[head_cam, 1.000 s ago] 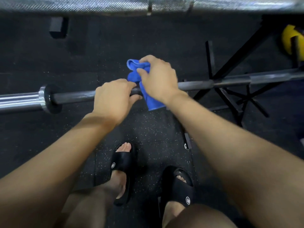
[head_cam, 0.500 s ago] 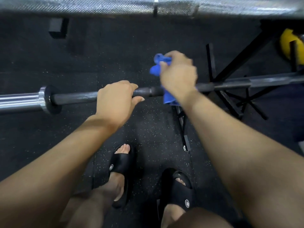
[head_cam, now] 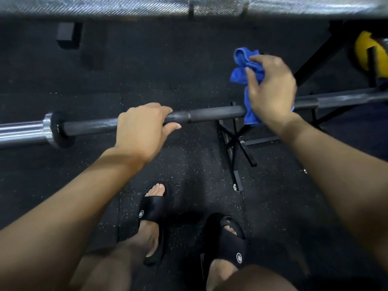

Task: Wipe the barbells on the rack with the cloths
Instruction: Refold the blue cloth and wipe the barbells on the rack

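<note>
Barbell (head_cam: 210, 116) sits horizontal at waist level, mid-wipe. Left hand (head_cam: 142, 129) curls round the shaft, steadying. Right hand (head_cam: 270, 91) grips blue cloth (head_cam: 245, 68) wrapped over the shaft. Next, likely: slide cloth toward the unwiped right section, pressure constant.

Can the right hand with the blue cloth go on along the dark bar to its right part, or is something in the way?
Probably yes. The right hand grips the blue cloth around the dark bar, and the shaft to its right lies bare. The rack's black frame crosses behind or under it, so it may stop the cloth farther along.
</note>
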